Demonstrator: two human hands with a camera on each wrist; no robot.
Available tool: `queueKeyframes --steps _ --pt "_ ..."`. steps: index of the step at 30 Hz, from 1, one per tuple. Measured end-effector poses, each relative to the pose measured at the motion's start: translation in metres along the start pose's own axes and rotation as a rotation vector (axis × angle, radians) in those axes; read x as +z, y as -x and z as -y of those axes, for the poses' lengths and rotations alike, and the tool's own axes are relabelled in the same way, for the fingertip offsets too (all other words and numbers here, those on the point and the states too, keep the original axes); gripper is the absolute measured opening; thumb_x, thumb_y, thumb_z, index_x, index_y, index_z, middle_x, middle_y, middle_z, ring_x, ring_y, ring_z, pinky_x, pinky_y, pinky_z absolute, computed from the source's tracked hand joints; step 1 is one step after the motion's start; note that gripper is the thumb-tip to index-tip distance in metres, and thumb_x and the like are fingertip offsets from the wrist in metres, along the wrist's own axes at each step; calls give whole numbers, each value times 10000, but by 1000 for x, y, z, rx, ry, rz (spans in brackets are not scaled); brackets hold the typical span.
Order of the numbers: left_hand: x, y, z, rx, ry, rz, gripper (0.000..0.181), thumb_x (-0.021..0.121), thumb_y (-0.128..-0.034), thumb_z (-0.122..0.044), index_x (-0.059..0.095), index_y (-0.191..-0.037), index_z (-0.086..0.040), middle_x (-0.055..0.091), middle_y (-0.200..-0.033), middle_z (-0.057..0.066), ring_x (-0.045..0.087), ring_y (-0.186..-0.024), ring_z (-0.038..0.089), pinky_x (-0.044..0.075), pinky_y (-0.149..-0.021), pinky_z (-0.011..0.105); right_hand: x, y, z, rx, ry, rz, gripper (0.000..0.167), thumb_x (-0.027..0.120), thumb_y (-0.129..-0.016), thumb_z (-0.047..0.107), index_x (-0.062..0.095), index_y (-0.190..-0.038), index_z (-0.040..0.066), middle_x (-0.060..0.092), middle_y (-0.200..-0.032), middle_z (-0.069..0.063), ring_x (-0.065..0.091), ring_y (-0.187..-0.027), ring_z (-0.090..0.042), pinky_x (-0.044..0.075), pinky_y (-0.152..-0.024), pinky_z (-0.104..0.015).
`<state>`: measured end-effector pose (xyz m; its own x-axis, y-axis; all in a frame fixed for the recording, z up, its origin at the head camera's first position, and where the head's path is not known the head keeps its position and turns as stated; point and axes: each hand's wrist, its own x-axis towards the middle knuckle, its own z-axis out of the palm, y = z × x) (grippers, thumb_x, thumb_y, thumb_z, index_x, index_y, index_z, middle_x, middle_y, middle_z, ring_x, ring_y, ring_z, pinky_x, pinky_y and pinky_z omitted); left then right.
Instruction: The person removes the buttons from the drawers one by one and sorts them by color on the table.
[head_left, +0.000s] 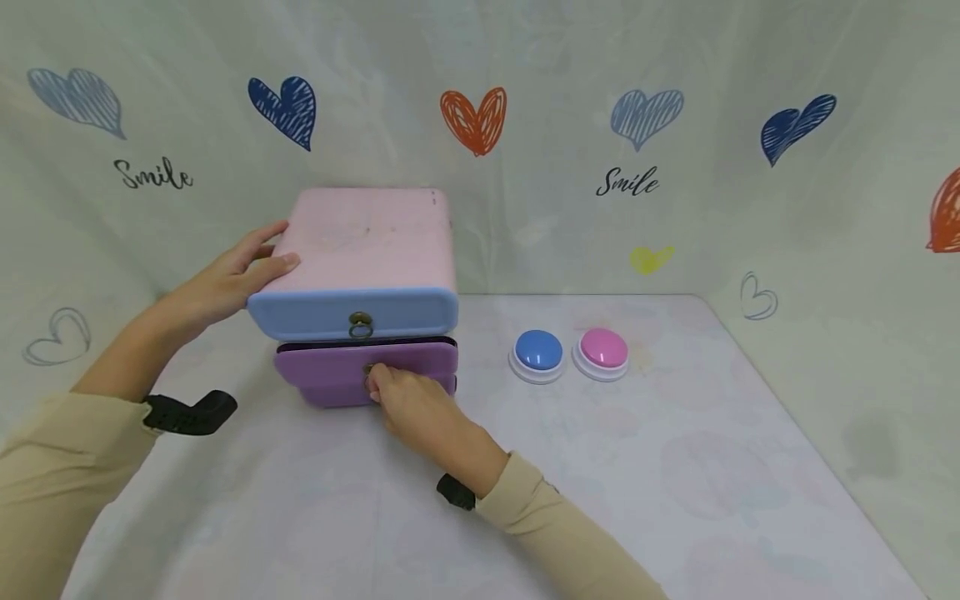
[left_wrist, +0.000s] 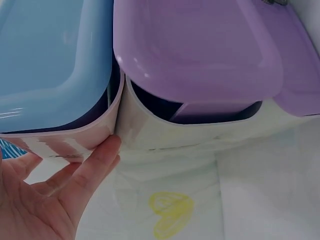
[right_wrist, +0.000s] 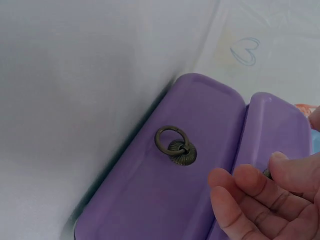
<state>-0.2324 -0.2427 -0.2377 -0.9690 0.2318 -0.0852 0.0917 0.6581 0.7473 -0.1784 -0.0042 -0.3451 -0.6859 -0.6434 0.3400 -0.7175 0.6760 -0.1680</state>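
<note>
The middle drawer (left_wrist: 197, 47) is purple and round-cornered.

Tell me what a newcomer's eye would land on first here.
Probably the drawer stack left of centre, blue above purple, with the left hand at its left side and the right hand pinching the upper purple drawer's ring handle. Next, likely, the blue button and pink button on the table to its right.

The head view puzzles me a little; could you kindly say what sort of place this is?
Probably a small staged tabletop set: a creased backdrop with printed hearts and "Smile" lettering rises behind the table, where stacked drawers stand.
</note>
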Motion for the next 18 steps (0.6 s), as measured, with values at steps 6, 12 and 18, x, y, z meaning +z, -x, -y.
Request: queueKeyframes --steps 6,12,18 --pt "0 -1 -1 -3 -7 -2 714 347 -967 -460 -105 -1491 -283 38 -1524 276 324 -1247 513 275 -983 692 -2 8 3 -29 6 -6 83 499 -962 156 544 -960 86 590 -779 24 560 -664 -66 445 -555 -142" --pt "-1 0 -1 -8 -8 3 717 351 -967 -465 -106 -1490 -288 24 -1529 269 292 -1265 518 268 -981 697 -1 14 6 -32 -16 7 69 510 -956 156 541 -957 94 587 -789 30 544 -666 -62 452 -582 -146" --pt "-1 1 -1 -13 -10 5 725 353 -963 -474 -101 -1493 -276 28 -1529 270 282 -1272 523 267 -976 701 -2 20 9 -27 -28 33 55 511 -954 145 528 -977 97 581 -824 33 535 -695 -50 443 -602 -114"
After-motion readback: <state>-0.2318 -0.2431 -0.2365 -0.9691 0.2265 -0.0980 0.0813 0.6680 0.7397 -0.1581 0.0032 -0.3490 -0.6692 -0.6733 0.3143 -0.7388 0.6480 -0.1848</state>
